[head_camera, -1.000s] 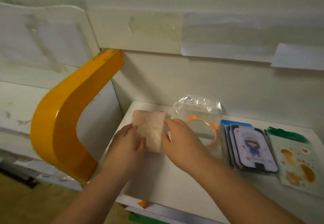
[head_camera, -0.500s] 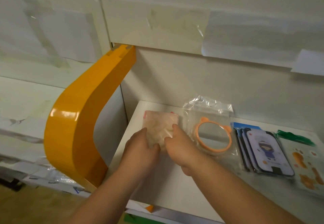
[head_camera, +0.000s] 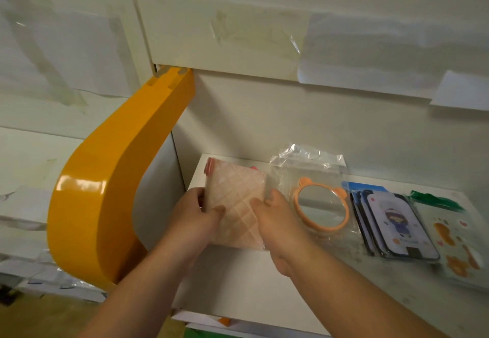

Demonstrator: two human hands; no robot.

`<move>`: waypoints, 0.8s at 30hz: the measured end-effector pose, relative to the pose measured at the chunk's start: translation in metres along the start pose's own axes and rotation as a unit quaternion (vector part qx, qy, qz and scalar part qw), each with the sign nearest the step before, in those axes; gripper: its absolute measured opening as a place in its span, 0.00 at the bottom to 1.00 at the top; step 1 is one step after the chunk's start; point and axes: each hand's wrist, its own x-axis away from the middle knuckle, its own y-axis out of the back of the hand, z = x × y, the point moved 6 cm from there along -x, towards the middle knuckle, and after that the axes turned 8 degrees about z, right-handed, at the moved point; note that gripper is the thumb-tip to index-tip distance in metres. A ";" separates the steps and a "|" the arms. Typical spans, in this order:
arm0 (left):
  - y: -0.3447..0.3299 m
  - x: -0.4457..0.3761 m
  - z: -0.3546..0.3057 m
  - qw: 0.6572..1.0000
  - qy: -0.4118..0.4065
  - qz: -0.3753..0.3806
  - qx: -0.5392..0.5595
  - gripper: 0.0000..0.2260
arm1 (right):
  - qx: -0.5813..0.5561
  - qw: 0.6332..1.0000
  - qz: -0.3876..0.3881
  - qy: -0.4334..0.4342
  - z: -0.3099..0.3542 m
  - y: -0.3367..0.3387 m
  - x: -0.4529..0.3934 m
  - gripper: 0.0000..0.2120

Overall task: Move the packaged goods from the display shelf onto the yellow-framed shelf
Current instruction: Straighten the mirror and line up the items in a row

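A flat pink quilted packet (head_camera: 239, 197) in clear wrap is tilted up over the left part of the white shelf board (head_camera: 238, 282). My left hand (head_camera: 195, 218) grips its left edge, thumb on the front face. My right hand (head_camera: 277, 221) pinches its right edge. The curved yellow frame (head_camera: 105, 179) rises just left of the shelf. To the right lie a bagged orange-rimmed mirror (head_camera: 321, 205), a stack of carded items with a cartoon figure (head_camera: 394, 224), and a sticker pack with a green top (head_camera: 455, 239).
A white back wall with taped paper sheets (head_camera: 370, 54) stands behind the shelf. Another white shelf (head_camera: 29, 152) runs off to the left of the yellow frame. Below the shelf's front edge is a strip of green and orange (head_camera: 225, 321).
Both hands have shifted their hold on the pink packet, and it now stands more tilted up with its quilted face showing. The view has moved closer and to the left.
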 end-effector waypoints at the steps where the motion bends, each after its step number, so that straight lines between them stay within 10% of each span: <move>1: 0.002 0.002 -0.001 1.000 -0.018 0.001 0.019 0.14 | -0.017 1.000 -0.009 -0.001 -0.002 0.002 -0.001 0.11; 8: -0.006 0.018 -0.014 0.983 -0.177 0.043 0.027 0.30 | 0.019 0.987 -0.045 0.154 0.014 0.012 0.009 0.04; 18: -0.014 0.023 -0.016 0.969 -0.240 0.040 0.036 0.28 | 0.114 0.957 -0.058 0.260 0.009 0.009 0.024 0.24; 24: -0.020 0.016 -0.003 0.974 -0.221 0.039 0.002 0.29 | 0.173 0.952 -0.057 0.246 0.000 0.011 0.018 0.08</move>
